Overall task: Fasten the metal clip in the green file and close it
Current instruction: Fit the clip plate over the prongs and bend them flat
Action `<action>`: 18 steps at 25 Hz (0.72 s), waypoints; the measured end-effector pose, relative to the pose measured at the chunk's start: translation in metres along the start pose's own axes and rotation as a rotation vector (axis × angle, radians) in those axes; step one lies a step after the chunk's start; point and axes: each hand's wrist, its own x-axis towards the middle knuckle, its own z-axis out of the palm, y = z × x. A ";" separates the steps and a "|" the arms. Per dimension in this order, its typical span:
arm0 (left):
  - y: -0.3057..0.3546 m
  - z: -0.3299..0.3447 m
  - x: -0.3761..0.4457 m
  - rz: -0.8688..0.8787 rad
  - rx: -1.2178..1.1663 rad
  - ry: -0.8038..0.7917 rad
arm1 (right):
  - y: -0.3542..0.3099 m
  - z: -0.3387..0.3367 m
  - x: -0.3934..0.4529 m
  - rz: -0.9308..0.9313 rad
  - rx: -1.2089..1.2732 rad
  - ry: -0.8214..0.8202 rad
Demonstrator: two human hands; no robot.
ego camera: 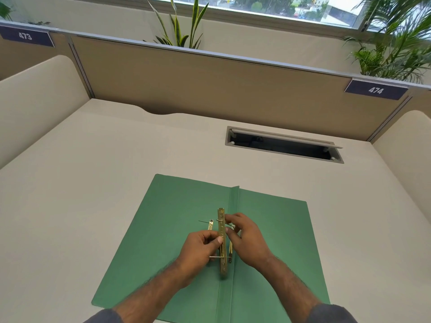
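The green file [177, 206] lies open and flat on the desk, its spine fold running away from me down the middle. A brass metal clip [222, 220] stands along that fold, a long perforated bar with thin prongs sticking out to the left. My left hand [200, 250] pinches the bar from the left with thumb and fingers. From the right, my right hand [247, 236] grips the bar and an upper prong. A second brass strip [210, 226] lies on the left flap beside the bar.
The cream desk [93, 183] extends on all sides of the file. An open cable hatch [283, 145] sits behind the file to the right. Beige partition walls [210, 85] enclose the desk at the back and sides, with plants behind them.
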 end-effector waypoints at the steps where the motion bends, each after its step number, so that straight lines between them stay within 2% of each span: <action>1: 0.001 -0.001 0.003 0.028 0.079 -0.004 | 0.002 -0.001 -0.004 0.004 0.017 0.016; 4: 0.005 -0.003 0.017 0.171 0.406 -0.002 | 0.012 -0.003 -0.019 0.054 0.047 0.080; 6: 0.005 -0.002 0.022 0.226 0.533 -0.002 | 0.020 -0.002 -0.030 0.099 0.043 0.107; 12: -0.007 0.006 0.030 0.354 0.792 -0.074 | 0.032 0.007 -0.047 0.150 0.149 0.071; 18: -0.006 0.010 0.043 0.387 0.951 -0.084 | 0.026 -0.001 -0.036 0.197 0.088 0.022</action>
